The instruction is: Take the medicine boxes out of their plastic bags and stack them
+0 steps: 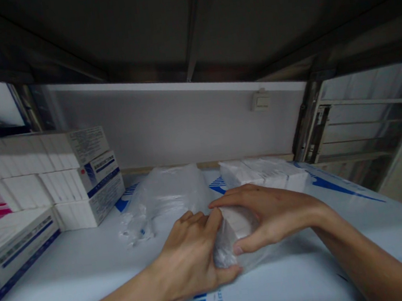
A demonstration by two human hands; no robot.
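Between my two hands is a plastic-wrapped white pack, low over the shelf surface, its clear film crumpled at the near side. My left hand is closed on its left end, thumb below and fingers curled on top. From the right, my right hand arches over the pack, with fingers across the top and thumb on the near face. Behind the hands lie a clear plastic-wrapped bundle and another film-wrapped group of white boxes.
Stacked white cartons stand at the left, with a larger blue-striped box in front. The shelf surface bears blue print. A dark upper shelf hangs low overhead. Metal posts stand at the sides, and a wall switch is behind.
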